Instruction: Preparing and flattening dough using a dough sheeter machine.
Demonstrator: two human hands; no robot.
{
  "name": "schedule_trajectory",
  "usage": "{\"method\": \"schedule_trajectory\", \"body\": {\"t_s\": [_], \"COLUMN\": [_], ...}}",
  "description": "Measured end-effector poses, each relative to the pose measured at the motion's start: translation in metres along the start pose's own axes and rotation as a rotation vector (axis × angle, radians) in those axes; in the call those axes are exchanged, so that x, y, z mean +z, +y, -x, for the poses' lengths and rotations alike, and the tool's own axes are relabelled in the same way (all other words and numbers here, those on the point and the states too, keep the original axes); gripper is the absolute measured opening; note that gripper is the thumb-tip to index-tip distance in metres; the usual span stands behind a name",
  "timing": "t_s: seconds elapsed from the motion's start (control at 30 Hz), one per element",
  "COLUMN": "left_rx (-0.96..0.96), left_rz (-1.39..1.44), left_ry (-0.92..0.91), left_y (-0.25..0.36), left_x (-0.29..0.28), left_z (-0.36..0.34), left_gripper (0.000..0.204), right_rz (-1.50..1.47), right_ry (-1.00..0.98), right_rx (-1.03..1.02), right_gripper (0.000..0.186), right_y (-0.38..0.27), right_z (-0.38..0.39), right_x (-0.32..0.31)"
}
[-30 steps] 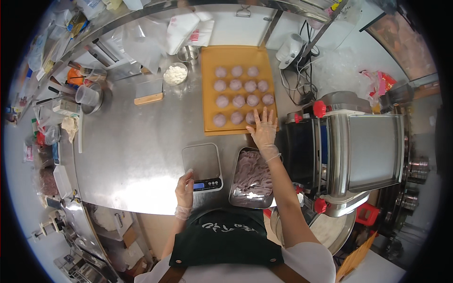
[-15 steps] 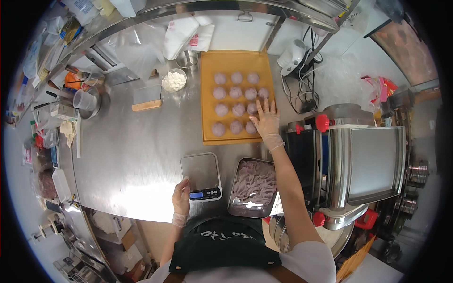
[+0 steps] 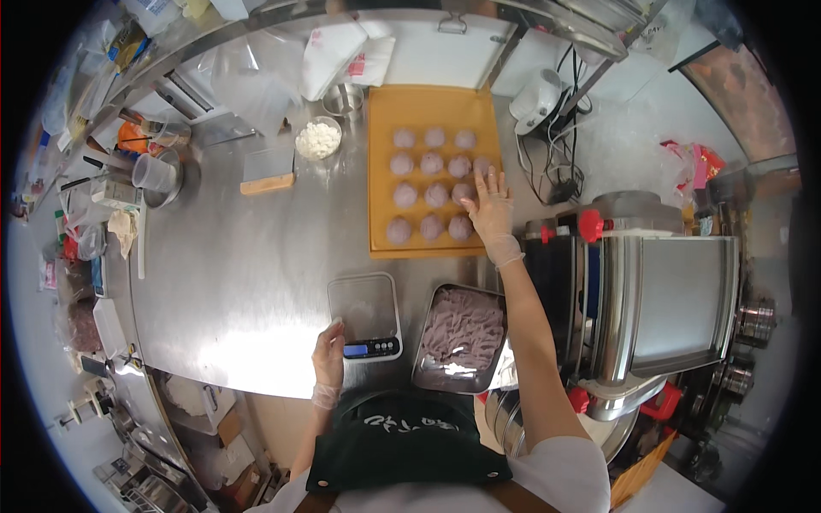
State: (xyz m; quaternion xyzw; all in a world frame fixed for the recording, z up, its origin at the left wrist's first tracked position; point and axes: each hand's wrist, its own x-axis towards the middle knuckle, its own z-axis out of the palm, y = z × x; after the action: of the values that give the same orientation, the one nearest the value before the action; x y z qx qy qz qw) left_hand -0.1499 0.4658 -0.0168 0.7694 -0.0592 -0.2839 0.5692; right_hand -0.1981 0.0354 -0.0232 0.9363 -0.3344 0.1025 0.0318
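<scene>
My right hand (image 3: 490, 208), in a clear glove, reaches over the right side of a yellow-brown tray (image 3: 385, 107). Its fingers are stretched out, their tips beside a pale purple dough ball (image 3: 481, 166) in the rightmost column. Several similar balls (image 3: 434, 195) sit in rows on the tray. My gloved left hand (image 3: 327, 355) is beside the left edge of a kitchen scale (image 3: 366, 299), fingers curled together; whether they grip anything is hidden. Nothing stands on the scale's plate. Right of it, a metal pan (image 3: 417, 376) holds a mass of purple, folded-looking filling or dough (image 3: 462, 329).
A bowl of white crumbly stuff (image 3: 317, 139) and a wooden-handled dough scraper (image 3: 268, 175) lie left of the tray. A metal machine with red knobs (image 3: 629, 291) stands close to my right arm. Black and white cables (image 3: 547, 171) run behind it.
My right hand has shifted slightly right and nearer, uncovering more of the bottom-row ball. The whole view has shifted a little. My left hand stays beside the scale.
</scene>
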Motion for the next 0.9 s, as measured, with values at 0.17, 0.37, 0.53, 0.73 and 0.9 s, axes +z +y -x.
{"method": "schedule_trajectory", "body": {"t_s": [0.17,0.37,0.53,0.73,0.9], "left_rx": [0.077,0.279,0.256,0.039,-0.015], "left_rz": [-0.081,-0.117,-0.368,-0.883,-0.926], "left_ry": [-0.041,-0.26,-0.368,-0.565,-0.63], "left_y": [0.007,0.003,0.02,0.01,-0.021], "left_x": [0.008,0.052,0.071,0.069,0.077], "left_z": [0.0,0.016,0.039,0.055,0.061], "left_gripper": [0.028,0.029,0.029,0.042,0.047], "right_rz": [-0.624,-0.759,-0.318,-0.374,-1.565], "right_ry": [0.15,0.07,-0.013,-0.17,-0.67], "right_rx": [0.223,0.739,0.833,1.044,1.58], "right_gripper": [0.044,0.02,0.017,0.027,0.048], "right_y": [-0.002,-0.023,-0.041,-0.044,-0.053], "right_z": [0.111,0.289,0.367,0.396,0.412], "right_x": [-0.053,-0.09,-0.101,-0.1,-0.074]}}
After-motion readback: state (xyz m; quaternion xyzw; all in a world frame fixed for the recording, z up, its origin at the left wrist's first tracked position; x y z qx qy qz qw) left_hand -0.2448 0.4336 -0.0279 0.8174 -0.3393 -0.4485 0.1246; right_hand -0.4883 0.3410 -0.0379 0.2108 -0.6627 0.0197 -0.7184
